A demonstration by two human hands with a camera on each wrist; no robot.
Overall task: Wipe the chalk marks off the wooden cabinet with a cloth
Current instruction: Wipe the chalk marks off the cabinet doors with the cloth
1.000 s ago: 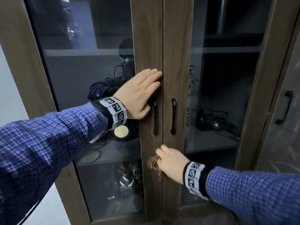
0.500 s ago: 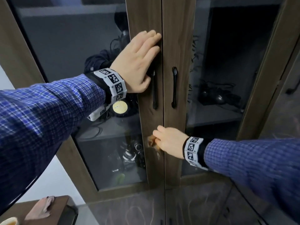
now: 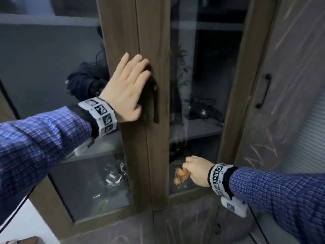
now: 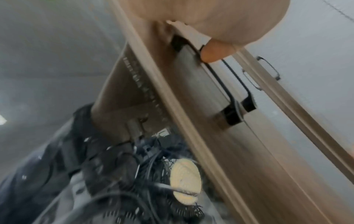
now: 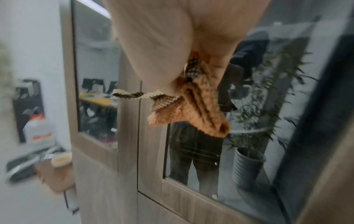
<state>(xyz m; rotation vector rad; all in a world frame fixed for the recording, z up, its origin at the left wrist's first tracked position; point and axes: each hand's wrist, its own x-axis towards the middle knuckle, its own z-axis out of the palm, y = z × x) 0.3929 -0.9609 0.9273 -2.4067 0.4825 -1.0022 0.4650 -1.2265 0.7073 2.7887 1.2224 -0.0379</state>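
The wooden cabinet [image 3: 154,50] has two glass doors that meet at a centre frame. My left hand [image 3: 130,85] lies flat with straight fingers on the left door's frame, beside the black handle [image 3: 155,103]. My right hand [image 3: 195,170] grips a bunched orange cloth [image 3: 181,176] in front of the right door's glass, near its lower edge. The right wrist view shows the cloth [image 5: 199,106] hanging from my fist. Pink and white chalk marks [image 3: 260,154] cover the side cabinet door on the right, and more chalk marks [image 3: 175,226] show on the lower panels.
Behind the glass are shelves with cables and dark gear [image 3: 202,110]. The side cabinet door carries a black handle [image 3: 263,90]. A small wooden table corner [image 3: 22,241] sits low on the left. A potted plant [image 5: 249,166] is reflected in the glass.
My right hand with the cloth has moved right, off the centre wood frame and onto the right door's glass. The camera view shifted right and down. My left hand stays on the frame.
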